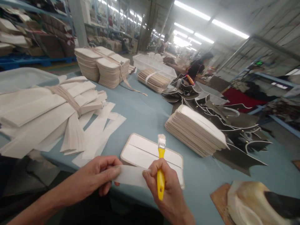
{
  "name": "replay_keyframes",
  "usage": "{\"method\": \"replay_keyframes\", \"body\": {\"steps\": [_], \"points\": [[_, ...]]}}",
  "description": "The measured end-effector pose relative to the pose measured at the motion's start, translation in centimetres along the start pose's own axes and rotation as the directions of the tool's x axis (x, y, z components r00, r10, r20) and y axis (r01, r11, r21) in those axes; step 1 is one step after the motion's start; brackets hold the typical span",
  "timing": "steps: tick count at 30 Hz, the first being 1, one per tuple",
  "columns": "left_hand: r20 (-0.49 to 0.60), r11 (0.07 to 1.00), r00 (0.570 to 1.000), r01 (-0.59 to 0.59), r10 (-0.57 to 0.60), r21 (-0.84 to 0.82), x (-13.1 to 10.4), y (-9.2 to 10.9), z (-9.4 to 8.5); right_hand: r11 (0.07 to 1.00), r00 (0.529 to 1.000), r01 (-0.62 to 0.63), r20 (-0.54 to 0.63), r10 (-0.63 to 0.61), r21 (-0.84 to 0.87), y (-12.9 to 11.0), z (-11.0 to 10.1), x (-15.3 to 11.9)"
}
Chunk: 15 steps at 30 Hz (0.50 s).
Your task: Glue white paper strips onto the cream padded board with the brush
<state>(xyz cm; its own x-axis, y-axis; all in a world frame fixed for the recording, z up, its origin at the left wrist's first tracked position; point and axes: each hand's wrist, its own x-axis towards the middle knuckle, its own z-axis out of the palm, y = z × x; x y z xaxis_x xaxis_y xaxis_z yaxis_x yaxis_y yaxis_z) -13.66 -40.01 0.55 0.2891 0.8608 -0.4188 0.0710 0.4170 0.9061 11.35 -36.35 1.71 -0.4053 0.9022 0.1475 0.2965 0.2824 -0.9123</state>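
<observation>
Strip (132, 175) pinched in left hand (103, 175) and right hand (167, 184), we risk smears if right's brush (161, 151) dips onto panel (144, 151).

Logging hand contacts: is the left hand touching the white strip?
Touching. The head view shows the left hand pinching one end of the white strip, thumb on top.

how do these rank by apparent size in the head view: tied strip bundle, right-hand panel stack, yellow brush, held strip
1. Tied strip bundle
2. Right-hand panel stack
3. Yellow brush and held strip, too alike to rank: brush longer, strip broader
</observation>
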Motion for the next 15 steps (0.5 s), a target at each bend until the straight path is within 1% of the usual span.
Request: {"method": "replay_keyframes", "body": {"steps": [2, 5, 7, 9, 12, 15], "points": [[0.011, 1.000, 1.000, 0.013, -0.013, -0.017, 0.2, -0.8, 0.6, 0.996, 0.999, -0.015, -0.046, 0.010, -0.092, 0.9, -0.8, -1.7], [0.056, 1.000, 0.998, 0.012, -0.013, 0.019, 0.2, -0.9, 2.1, 0.982, 0.997, 0.049, -0.047, -0.058, -0.183, 1.4, -0.7, -3.3], [0.078, 0.997, 0.997, -0.009, 0.004, 0.070, 0.1, -0.6, 3.4, 0.979, 0.991, 0.109, -0.057, -0.120, -0.174, 1.6, 0.2, -3.7], [0.102, 0.995, 0.995, -0.033, 0.023, 0.093, 0.1, -0.3, 4.6, 0.982, 0.983, 0.147, -0.092, -0.158, -0.120, 2.0, 1.5, -3.9], [0.102, 0.996, 0.993, -0.070, 0.064, 0.062, 0.3, -0.2, 5.7, 0.989, 0.982, 0.132, -0.125, -0.139, -0.067, 3.0, 3.0, -4.0], [0.048, 0.996, 0.996, -0.079, 0.077, 0.040, 0.7, -0.2, 6.2, 0.988, 0.981, 0.112, -0.146, -0.126, -0.105, 3.9, 3.3, -4.0]]}}
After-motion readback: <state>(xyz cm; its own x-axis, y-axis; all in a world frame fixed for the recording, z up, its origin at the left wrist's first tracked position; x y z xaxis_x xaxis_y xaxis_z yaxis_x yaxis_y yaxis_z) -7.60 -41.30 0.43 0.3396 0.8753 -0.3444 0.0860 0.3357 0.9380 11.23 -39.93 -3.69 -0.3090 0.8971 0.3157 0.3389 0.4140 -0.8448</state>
